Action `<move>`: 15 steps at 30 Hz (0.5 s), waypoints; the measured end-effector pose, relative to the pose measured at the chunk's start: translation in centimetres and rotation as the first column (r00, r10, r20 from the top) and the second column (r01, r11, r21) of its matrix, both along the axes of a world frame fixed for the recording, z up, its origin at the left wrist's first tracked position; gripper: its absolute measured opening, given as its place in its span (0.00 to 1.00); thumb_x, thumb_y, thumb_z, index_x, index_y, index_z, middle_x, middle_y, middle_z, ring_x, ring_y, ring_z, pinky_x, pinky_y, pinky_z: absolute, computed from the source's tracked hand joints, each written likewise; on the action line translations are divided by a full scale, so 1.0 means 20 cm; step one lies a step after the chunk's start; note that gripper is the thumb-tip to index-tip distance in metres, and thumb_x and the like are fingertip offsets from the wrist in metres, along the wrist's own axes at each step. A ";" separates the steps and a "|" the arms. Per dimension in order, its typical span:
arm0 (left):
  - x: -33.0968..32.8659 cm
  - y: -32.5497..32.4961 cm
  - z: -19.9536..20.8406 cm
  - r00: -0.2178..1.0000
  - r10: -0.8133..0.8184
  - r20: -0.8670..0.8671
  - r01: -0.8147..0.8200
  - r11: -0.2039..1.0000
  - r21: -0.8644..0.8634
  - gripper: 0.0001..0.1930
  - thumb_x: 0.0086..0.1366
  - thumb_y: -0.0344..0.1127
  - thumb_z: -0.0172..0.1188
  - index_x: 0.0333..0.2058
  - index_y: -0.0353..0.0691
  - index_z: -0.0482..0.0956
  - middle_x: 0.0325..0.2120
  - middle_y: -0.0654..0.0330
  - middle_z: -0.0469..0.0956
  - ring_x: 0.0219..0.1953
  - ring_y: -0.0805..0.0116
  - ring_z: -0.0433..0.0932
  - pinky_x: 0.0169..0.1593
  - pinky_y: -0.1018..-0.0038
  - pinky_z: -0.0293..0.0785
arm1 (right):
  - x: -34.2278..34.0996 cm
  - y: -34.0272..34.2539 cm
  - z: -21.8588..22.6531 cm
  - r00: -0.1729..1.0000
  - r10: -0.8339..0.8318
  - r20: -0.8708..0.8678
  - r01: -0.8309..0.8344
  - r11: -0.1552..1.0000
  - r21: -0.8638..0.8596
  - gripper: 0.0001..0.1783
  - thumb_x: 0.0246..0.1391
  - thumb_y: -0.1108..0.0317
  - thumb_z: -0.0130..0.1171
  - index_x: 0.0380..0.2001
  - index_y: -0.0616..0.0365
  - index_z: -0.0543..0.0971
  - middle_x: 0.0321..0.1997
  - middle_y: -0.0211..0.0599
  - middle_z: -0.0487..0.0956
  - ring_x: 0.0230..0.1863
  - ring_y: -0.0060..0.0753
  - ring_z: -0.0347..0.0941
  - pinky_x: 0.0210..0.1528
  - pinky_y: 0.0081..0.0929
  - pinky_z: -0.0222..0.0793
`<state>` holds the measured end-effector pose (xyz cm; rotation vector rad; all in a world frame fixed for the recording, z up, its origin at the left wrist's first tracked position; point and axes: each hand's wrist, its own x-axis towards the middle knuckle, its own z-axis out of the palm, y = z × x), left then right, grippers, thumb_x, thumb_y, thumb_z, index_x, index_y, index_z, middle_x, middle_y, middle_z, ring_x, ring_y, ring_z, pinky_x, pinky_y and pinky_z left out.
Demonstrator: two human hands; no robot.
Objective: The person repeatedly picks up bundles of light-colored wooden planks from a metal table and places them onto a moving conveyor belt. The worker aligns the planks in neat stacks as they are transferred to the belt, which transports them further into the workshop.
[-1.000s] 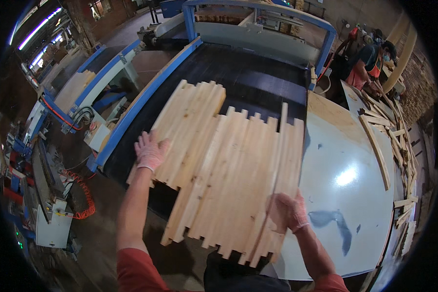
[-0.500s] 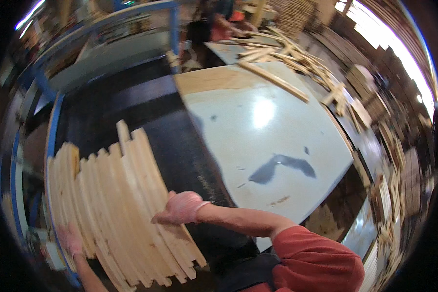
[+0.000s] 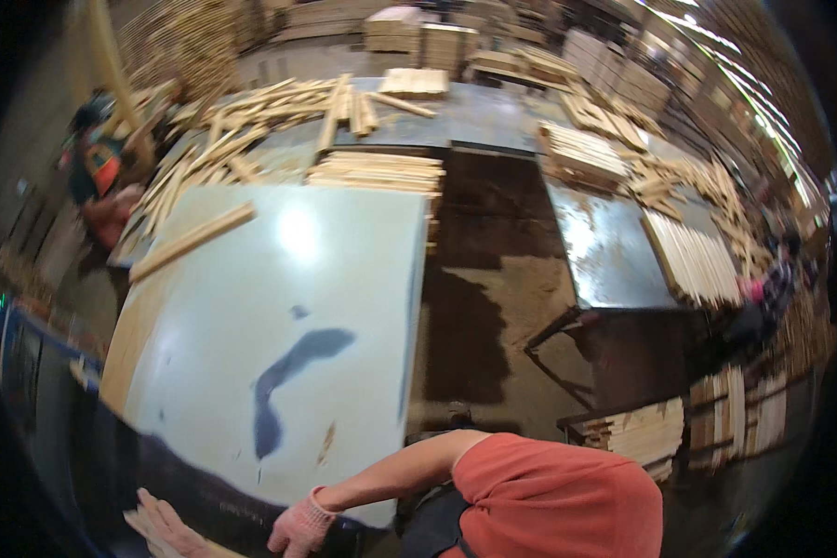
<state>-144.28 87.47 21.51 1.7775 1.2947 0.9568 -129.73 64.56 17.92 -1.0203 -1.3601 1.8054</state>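
Observation:
My right hand (image 3: 302,530), in a pink-and-white glove, is at the bottom edge of the picture, over the dark surface (image 3: 223,507). Its fingers curl downward at the side of a bundle of pale wooden strips (image 3: 172,532), and the frame cuts off their tips. Only the uneven far ends of these strips show at the lower left. My left hand lies outside the picture.
A pale board (image 3: 344,270) with dark stains adjoins the dark surface, one loose stick (image 3: 195,242) on it. Beyond are heaped sticks (image 3: 242,130) and a neat stack (image 3: 377,172). A person (image 3: 102,186) stands far left, another (image 3: 772,288) at the right beside a metal table (image 3: 586,242).
The view has swung to the right, so the wooden strips slide to the lower left corner and my left hand leaves the picture. My right hand stays by the strips' right side.

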 end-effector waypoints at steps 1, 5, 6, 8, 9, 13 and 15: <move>0.23 -0.21 0.03 0.980 -0.156 0.125 0.157 0.988 0.003 0.22 0.79 0.33 0.49 0.66 0.26 0.74 0.66 0.39 0.74 0.67 0.50 0.74 0.72 0.60 0.69 | 0.12 -0.15 -0.06 0.984 -0.059 -0.169 0.050 0.997 -0.060 0.18 0.70 0.56 0.64 0.54 0.56 0.83 0.34 0.30 0.81 0.35 0.26 0.74 0.38 0.31 0.75; 0.86 -0.72 -0.20 0.839 -0.539 0.075 0.531 0.841 0.104 0.21 0.78 0.32 0.54 0.63 0.22 0.75 0.63 0.40 0.77 0.64 0.51 0.77 0.69 0.61 0.75 | 0.77 -0.93 -0.06 0.908 -0.301 -0.290 0.306 0.952 -0.028 0.11 0.64 0.61 0.59 0.33 0.56 0.71 0.28 0.30 0.71 0.28 0.25 0.70 0.30 0.29 0.68; 1.01 -0.92 -0.20 0.789 -0.613 -0.035 0.611 0.777 0.153 0.22 0.78 0.33 0.54 0.62 0.21 0.75 0.63 0.40 0.77 0.64 0.51 0.77 0.69 0.60 0.74 | 0.91 -1.13 -0.08 0.863 -0.400 -0.310 0.403 0.913 -0.057 0.11 0.64 0.64 0.58 0.30 0.54 0.69 0.27 0.25 0.67 0.27 0.17 0.65 0.28 0.24 0.64; 1.36 -1.39 -0.19 0.783 -0.544 0.302 0.601 0.786 -0.142 0.22 0.78 0.33 0.55 0.62 0.21 0.75 0.63 0.41 0.77 0.63 0.49 0.78 0.68 0.60 0.75 | 1.16 -1.55 -0.10 0.660 -0.722 -0.208 0.646 0.687 -0.333 0.13 0.65 0.62 0.58 0.28 0.53 0.69 0.25 0.24 0.67 0.26 0.18 0.65 0.28 0.25 0.64; 1.51 -1.60 -0.20 0.744 -0.572 0.346 0.660 0.711 -0.242 0.22 0.78 0.32 0.55 0.63 0.21 0.74 0.62 0.42 0.78 0.63 0.50 0.78 0.69 0.59 0.74 | 1.28 -1.77 -0.19 0.587 -0.798 -0.137 0.740 0.598 -0.309 0.13 0.65 0.61 0.58 0.29 0.52 0.70 0.25 0.23 0.67 0.26 0.18 0.64 0.28 0.25 0.63; 2.07 -2.27 -0.40 0.440 -0.765 0.469 0.871 0.236 -0.432 0.23 0.76 0.38 0.58 0.62 0.30 0.78 0.53 0.55 0.81 0.59 0.64 0.76 0.66 0.67 0.71 | 1.53 -2.64 -0.38 0.156 -0.982 0.105 0.940 0.115 -0.322 0.14 0.65 0.55 0.58 0.30 0.51 0.73 0.25 0.25 0.69 0.25 0.21 0.67 0.25 0.25 0.65; 2.31 -2.55 -0.48 0.159 -0.889 0.430 0.904 -0.044 -0.426 0.21 0.75 0.38 0.61 0.60 0.30 0.79 0.50 0.56 0.83 0.53 0.64 0.79 0.62 0.68 0.74 | 1.52 -3.02 -0.53 -0.094 -0.987 0.127 0.910 -0.137 -0.390 0.14 0.65 0.55 0.58 0.29 0.50 0.71 0.23 0.24 0.65 0.23 0.22 0.64 0.23 0.26 0.61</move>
